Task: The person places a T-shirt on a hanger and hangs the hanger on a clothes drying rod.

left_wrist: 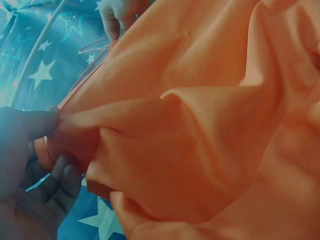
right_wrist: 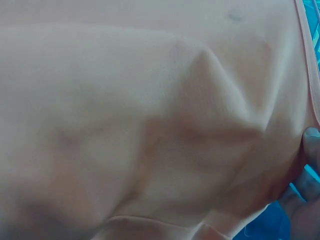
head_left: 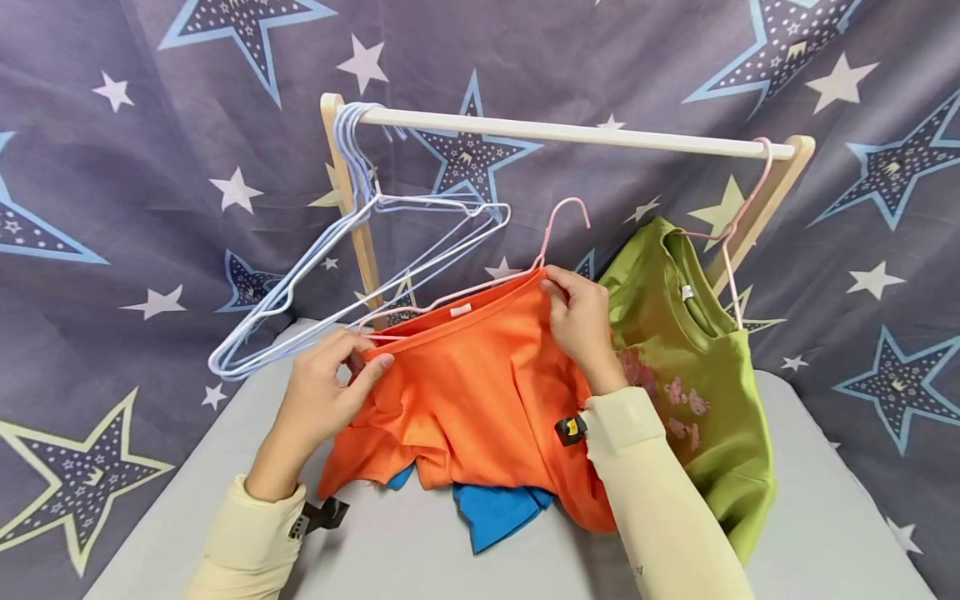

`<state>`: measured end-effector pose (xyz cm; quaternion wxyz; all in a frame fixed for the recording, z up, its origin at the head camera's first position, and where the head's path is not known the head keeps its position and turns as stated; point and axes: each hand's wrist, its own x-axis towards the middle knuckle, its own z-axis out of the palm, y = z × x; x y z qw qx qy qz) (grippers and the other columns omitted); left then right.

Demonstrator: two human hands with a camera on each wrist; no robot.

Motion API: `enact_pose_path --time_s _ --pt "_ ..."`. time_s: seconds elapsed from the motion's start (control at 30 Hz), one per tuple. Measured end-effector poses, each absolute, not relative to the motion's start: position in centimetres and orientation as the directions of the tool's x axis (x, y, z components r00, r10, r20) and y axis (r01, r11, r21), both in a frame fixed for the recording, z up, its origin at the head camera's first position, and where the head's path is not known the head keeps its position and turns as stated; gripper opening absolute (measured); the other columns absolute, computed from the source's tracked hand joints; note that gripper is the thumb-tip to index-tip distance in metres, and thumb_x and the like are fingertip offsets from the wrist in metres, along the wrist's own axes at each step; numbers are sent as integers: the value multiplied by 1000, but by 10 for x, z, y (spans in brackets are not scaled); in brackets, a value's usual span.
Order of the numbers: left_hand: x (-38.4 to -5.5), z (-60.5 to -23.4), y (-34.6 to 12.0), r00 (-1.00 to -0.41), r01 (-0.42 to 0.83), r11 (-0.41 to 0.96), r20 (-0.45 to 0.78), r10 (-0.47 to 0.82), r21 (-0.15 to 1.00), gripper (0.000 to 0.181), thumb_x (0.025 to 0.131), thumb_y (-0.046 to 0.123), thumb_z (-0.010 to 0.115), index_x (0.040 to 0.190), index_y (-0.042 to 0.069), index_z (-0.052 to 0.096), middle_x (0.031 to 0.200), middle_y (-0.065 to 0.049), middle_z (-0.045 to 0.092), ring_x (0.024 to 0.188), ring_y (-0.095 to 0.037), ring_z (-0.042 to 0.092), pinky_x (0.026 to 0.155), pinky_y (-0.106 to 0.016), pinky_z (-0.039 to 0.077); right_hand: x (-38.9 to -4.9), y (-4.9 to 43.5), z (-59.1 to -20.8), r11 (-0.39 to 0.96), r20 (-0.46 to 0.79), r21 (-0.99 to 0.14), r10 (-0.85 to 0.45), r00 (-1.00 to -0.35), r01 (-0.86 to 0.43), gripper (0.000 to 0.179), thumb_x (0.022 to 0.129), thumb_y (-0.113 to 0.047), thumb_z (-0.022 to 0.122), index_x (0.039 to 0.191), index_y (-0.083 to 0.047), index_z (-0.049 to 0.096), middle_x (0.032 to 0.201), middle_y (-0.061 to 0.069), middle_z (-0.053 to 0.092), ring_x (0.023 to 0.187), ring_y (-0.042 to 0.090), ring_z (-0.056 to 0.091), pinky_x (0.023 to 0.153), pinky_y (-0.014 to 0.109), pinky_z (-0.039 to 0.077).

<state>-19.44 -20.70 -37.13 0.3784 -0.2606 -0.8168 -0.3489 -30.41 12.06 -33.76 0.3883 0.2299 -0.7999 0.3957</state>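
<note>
Step in hand, as judged: fitting the orange garment [head_left: 480, 387] onto a pink hanger [head_left: 548, 231]. The garment sits in front of you, low between both hands, its banded opening spread and tilted, label showing inside the back edge. The hanger's hook stands free above the band, off the rail [head_left: 570, 131]; its left end shows at the opening's left corner, its right end is hidden.

Your left hand [head_left: 322, 383] pinches the band at that left corner, thumb and fingers nearly closed on the cloth. Your right hand [head_left: 581, 321] pinches the band on the other side, just beside the hook's base; whether it also grips the hanger, you cannot tell.

Surroundings: a blue cloth [head_left: 498, 512] shows on the desk [head_left: 420, 554] below the orange hem. A green shirt [head_left: 720, 400] hangs by a second pink hanger [head_left: 767, 162] at the rail's right end; light blue hangers [head_left: 363, 175] bunch at the left.

Next move, as judged: it calls for seating the right shoulder inside the opening and evening the band, without letting the left corner slip.
</note>
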Motion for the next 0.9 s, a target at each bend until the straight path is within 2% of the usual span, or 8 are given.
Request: enact_pose_path --time_s 0.13,0.23,0.43,0.7,0.9 --pt "-194 -369 -210 -524 730 588 838 154 348 15 82 6 83 86 10 70 90 0 69 69 -11 55 65 -18 42 -305 123 -337 591 793 -449 -82 -604 -670 19 95 -2 70 112 3 77 107 19 75 99 34 74 92 47 56" --pt "-194 -369 -210 -504 745 571 851 145 345 12 83 6 81 86 12 71 87 2 67 70 -10 54 66 -18 42 -306 125 -337 602 783 -443 -101 -614 -664 20 95 -1 69 113 4 76 108 20 75 99 36 73 92 48 56" --pt "-193 -368 -208 -504 743 561 857 110 365 13 85 4 79 82 13 70 87 4 69 71 -9 55 66 -20 44 -307 128 -339 636 746 -436 -139 -651 -636 21 96 -1 67 115 3 76 110 20 75 101 36 73 94 48 55" --pt "-190 -367 -207 -543 724 568 831 121 390 12 87 6 78 81 12 69 88 2 70 72 -8 56 67 -19 45 -303 134 -341 673 717 -402 -190 -670 -621 22 96 -2 68 116 2 76 108 19 75 98 37 73 92 50 55" --pt "-191 -368 -207 -505 748 562 852 136 353 11 88 5 76 83 12 70 82 5 66 69 -8 54 65 -18 43 -301 137 -342 704 690 -364 -237 -684 -611 26 95 3 65 119 1 75 108 18 76 100 37 72 96 49 54"
